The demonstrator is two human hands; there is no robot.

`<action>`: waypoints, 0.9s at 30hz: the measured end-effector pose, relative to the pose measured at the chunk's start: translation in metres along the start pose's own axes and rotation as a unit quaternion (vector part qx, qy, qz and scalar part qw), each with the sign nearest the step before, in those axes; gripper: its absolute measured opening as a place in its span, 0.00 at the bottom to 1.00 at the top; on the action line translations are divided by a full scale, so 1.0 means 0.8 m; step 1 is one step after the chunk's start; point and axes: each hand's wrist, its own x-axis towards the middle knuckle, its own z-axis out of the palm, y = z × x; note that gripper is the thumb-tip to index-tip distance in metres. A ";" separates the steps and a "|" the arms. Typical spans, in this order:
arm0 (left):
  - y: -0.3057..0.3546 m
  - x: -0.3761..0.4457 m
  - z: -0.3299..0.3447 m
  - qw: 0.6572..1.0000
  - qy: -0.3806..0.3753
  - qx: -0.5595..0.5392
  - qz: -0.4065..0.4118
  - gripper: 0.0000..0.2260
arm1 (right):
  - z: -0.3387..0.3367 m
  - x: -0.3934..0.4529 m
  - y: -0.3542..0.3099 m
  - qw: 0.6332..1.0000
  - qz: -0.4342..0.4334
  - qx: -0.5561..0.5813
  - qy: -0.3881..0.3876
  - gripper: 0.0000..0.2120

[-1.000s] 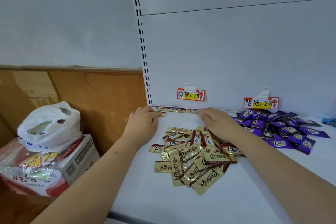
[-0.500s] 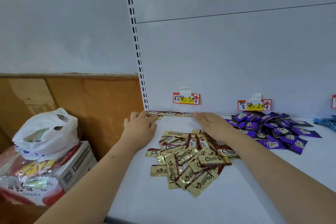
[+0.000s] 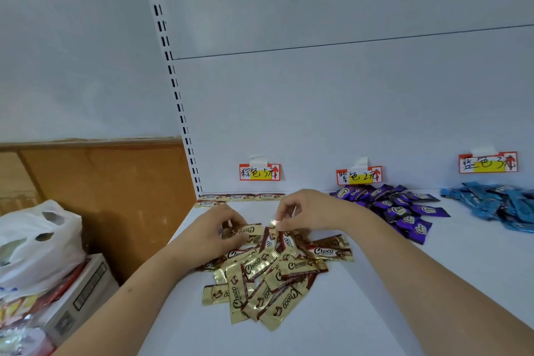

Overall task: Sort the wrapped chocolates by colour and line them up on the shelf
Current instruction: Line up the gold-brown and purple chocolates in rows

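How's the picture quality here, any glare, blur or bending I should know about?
Head view: soft, even light with faint shadows; wide-angle bending curves the slotted upright; the gold wrappers glint but their print stays readable; the left hand and right hand look slightly soft; the blue pile smears near the edge.

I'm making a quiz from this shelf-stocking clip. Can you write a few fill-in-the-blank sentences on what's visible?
1. The left hand grips a ____ chocolate.
2. The purple pile lies between the gold pile and the ____ pile.
3. The gold row lies along the shelf's ____ edge.
4. The right hand pinches a wrapper by its ____.

Missing: gold; blue; back; end
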 end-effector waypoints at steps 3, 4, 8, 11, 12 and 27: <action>0.005 -0.004 0.001 0.998 0.011 -0.049 -0.033 0.07 | -0.001 0.002 0.000 1.000 -0.007 0.028 0.009 0.04; 0.006 -0.004 0.002 0.996 0.015 -0.075 -0.047 0.06 | 0.000 0.003 0.001 0.999 -0.007 0.042 0.009 0.04; 0.008 -0.003 0.003 0.994 0.042 -0.076 -0.062 0.02 | 0.004 0.004 0.007 0.995 -0.004 0.100 0.028 0.04; 0.005 -0.003 0.001 0.995 0.057 -0.051 -0.060 0.02 | 0.000 0.001 0.012 0.989 -0.008 0.145 0.032 0.06; 0.004 -0.003 0.001 0.995 0.056 -0.058 -0.065 0.03 | -0.002 -0.002 0.013 0.988 -0.010 0.153 0.027 0.08; -0.004 -0.002 0.002 0.985 0.161 -0.056 -0.028 0.12 | 0.005 0.024 0.028 0.951 0.012 0.210 0.225 0.14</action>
